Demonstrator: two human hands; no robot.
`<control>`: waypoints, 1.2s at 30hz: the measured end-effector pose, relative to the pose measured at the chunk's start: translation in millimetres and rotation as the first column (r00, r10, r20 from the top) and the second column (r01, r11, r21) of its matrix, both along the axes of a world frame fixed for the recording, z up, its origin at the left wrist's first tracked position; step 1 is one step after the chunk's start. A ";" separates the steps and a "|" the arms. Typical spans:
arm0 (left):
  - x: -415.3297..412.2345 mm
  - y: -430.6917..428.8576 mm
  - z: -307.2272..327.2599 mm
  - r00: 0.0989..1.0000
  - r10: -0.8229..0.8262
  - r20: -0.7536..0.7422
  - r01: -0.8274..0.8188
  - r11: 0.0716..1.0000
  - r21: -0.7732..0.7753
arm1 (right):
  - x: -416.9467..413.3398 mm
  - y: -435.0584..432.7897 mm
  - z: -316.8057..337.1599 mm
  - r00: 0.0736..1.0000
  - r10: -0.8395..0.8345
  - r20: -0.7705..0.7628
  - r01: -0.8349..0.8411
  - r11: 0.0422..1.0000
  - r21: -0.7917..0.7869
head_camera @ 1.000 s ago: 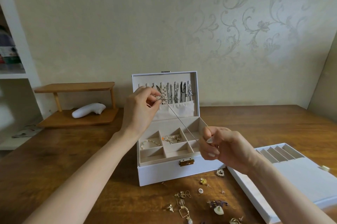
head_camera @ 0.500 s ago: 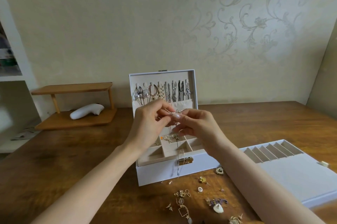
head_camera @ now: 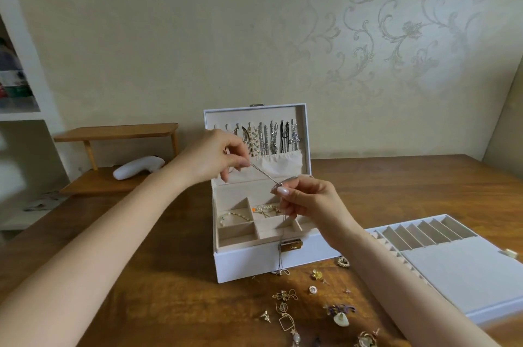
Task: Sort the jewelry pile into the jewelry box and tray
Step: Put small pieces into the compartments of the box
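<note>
Pinching a thin chain [head_camera: 264,175] taut between left fingers [head_camera: 239,161] and right fingers [head_camera: 285,191], over the open jewelry box [head_camera: 254,264], probably to straighten it for the lid hooks [head_camera: 227,126] just behind the left fingers; letting its tail dangle below the right fingers.

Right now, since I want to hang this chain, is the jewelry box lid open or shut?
Open: the lid stands upright, necklaces hanging inside it.

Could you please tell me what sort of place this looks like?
Probably a room at home: patterned wallpaper, a wooden table with a jewelry box, and white shelves nearby.
</note>
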State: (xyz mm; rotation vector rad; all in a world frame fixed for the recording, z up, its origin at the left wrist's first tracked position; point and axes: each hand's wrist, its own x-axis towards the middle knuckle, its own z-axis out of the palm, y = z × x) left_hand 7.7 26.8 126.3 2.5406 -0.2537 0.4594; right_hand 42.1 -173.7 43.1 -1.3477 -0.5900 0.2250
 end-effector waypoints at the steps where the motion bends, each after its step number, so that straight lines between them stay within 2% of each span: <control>1: 1.0 2.0 2.1 0.998 -0.021 -0.052 0.017 0.996 -0.092 | -1.0 0.1 0.1 1.000 0.015 0.001 -0.015 1.000 0.009; 3: 1.2 5.1 6.6 0.990 -0.074 -0.117 0.044 0.969 -0.243 | -3.2 1.3 0.0 0.999 0.033 0.011 -0.033 0.999 0.012; 10: -5.8 -7.9 0.0 0.936 -0.244 -0.254 0.114 0.892 -0.437 | -2.9 5.4 -9.2 0.998 -0.062 0.014 0.063 0.996 -0.059; 14: -5.0 -12.4 -20.1 0.931 -0.253 -0.265 0.158 0.930 -0.333 | -2.7 5.4 -11.6 0.999 -0.034 -0.021 0.033 0.998 -0.058; 19: -1.4 -10.5 -13.1 0.986 -0.130 -0.103 0.118 0.986 -0.120 | 0.9 3.6 -12.4 0.996 0.058 -0.071 -0.064 0.994 -0.086; 22: 0.8 -7.0 -0.5 0.990 -0.123 -0.075 0.117 0.990 -0.077 | 4.2 1.8 -10.0 0.989 0.121 -0.082 -0.130 0.984 -0.118; 24: 5.2 -1.5 6.2 0.990 -0.118 -0.082 0.106 0.984 -0.142 | 7.3 4.0 -7.4 0.983 0.171 -0.073 -0.180 0.972 -0.149; 26: 12.7 6.9 12.7 0.988 -0.104 -0.113 0.069 0.958 -0.277 | 13.7 9.3 -1.8 0.976 0.207 -0.071 -0.217 0.958 -0.187; 29: 26.4 15.9 20.1 0.981 -0.110 -0.162 0.009 0.851 -0.525 | 27.6 24.0 10.3 0.978 0.195 -0.073 -0.208 0.933 -0.294; 32: 39.9 22.0 25.4 0.972 -0.155 -0.178 -0.011 0.721 -0.693 | 43.0 45.6 21.5 0.981 0.158 -0.109 -0.188 0.906 -0.379; 34: 48.0 26.4 28.2 0.968 -0.162 -0.190 -0.027 0.688 -0.726 | 55.2 60.8 25.1 0.976 0.144 -0.165 -0.196 0.907 -0.372; 36: 54.7 31.3 31.3 0.980 -0.066 -0.187 -0.078 0.740 -0.668 | 67.6 75.5 27.1 0.961 0.147 -0.234 -0.216 0.927 -0.305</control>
